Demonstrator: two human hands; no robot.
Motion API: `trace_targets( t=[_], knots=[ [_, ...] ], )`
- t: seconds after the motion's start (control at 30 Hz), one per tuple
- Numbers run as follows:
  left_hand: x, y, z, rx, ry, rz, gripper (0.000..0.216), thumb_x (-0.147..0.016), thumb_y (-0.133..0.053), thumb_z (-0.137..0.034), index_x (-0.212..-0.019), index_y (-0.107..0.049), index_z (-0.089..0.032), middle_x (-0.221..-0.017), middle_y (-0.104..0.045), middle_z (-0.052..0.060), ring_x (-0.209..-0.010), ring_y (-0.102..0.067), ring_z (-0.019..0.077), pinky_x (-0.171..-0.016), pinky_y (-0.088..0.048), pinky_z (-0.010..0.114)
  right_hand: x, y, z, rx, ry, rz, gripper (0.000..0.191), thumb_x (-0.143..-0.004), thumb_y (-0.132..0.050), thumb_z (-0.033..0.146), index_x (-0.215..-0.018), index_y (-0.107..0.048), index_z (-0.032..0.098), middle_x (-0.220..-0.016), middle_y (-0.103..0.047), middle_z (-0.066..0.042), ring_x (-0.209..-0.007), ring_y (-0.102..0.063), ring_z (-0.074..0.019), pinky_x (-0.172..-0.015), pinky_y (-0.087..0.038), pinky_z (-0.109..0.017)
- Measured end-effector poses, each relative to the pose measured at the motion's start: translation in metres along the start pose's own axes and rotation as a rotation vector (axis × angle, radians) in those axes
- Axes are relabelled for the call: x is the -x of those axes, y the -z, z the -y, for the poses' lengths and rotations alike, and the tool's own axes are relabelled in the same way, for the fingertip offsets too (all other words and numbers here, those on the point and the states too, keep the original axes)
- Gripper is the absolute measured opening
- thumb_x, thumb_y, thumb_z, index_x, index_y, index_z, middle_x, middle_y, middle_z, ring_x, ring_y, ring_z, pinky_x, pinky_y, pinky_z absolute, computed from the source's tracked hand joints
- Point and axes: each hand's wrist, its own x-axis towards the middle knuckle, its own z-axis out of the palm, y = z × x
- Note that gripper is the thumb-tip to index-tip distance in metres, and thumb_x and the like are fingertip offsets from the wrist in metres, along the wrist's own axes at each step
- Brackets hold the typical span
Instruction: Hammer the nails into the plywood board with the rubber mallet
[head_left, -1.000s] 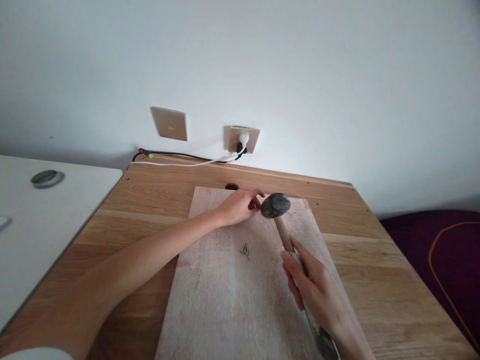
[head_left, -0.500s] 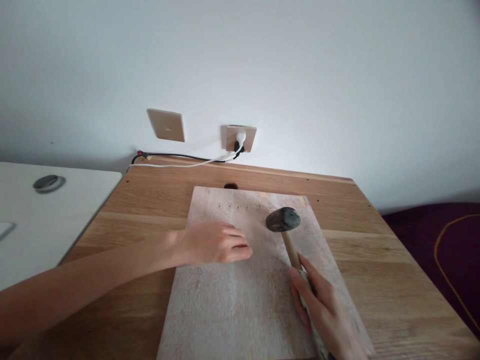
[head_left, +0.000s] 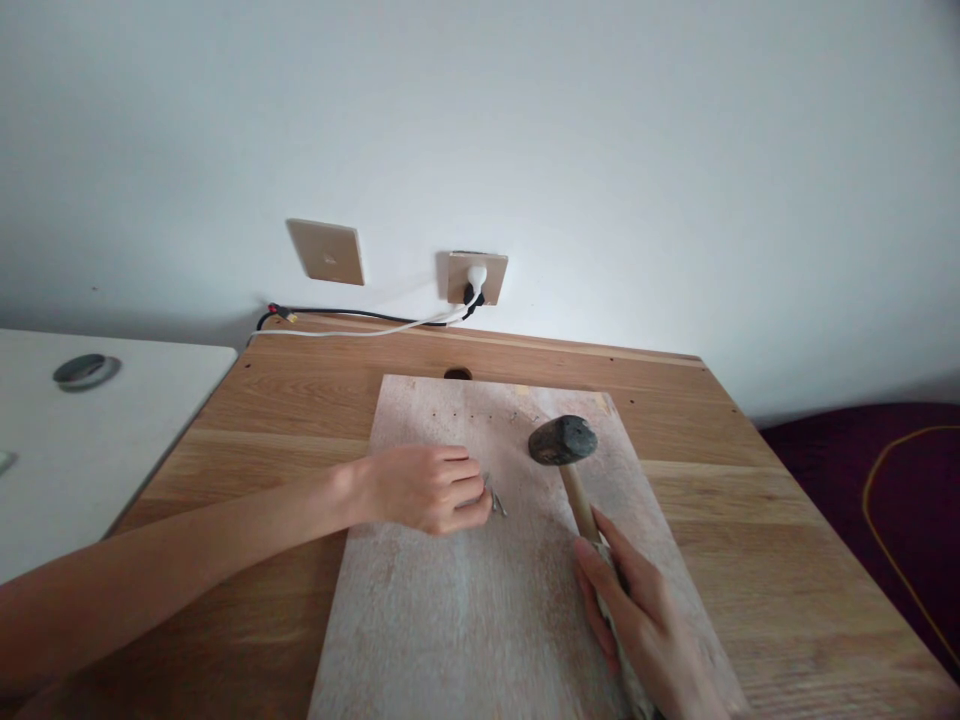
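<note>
My right hand (head_left: 634, 605) is wrapped round the wooden handle of a mallet (head_left: 562, 441) with a dark, blocky head. The head hovers over the upper right of a pale, worn wooden board (head_left: 450, 620). Over the board's middle, my left hand (head_left: 431, 490) is closed, knuckles up and fingers curled under. A few thin nails (head_left: 498, 501) show at its fingertips, seemingly on the board. Whether the fingers grip any of them is hidden. Along the board's far edge runs a row of several small nails or marks (head_left: 454, 415).
The board lies on a wooden table (head_left: 750, 520) against a white wall. Behind are a wall socket (head_left: 478, 277) with plugs, a blank plate (head_left: 326, 252) and cables (head_left: 337, 332). A white desk (head_left: 150, 420) adjoins on the left; dark purple fabric (head_left: 832, 470) lies right.
My left hand has drawn slightly left and down, and nails now show beside its fingertips. The mallet stays almost still in my right hand. The view has shifted slightly.
</note>
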Motion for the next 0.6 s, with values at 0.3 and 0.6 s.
trace_targets(
  t=[0.3, 0.6],
  knots=[
    [-0.016, -0.007, 0.029, 0.187, 0.237, -0.025, 0.015, -0.096, -0.061, -0.009, -0.098, -0.073, -0.019, -0.098, -0.074, 0.005, -0.088, -0.069, 0.0175, -0.081, -0.056, 0.03, -0.001, 0.004, -0.001, 0.002, 0.005, 0.048, 0.068, -0.093, -0.052, 0.073, -0.125, -0.065, 0.014, -0.042, -0.049, 0.008, -0.035, -0.046, -0.0145, -0.036, -0.039, -0.024],
    [-0.04, -0.041, 0.053, 0.539, 0.639, -0.26, 0.018, -0.086, -0.067, -0.003, -0.093, -0.076, -0.017, -0.091, -0.079, 0.004, -0.083, -0.073, 0.0175, -0.078, -0.056, 0.028, 0.003, 0.001, 0.005, -0.023, -0.001, 0.02, 0.065, -0.097, -0.051, 0.068, -0.133, -0.061, 0.014, -0.046, -0.049, 0.009, -0.036, -0.044, -0.013, -0.037, -0.037, -0.024]
  ],
)
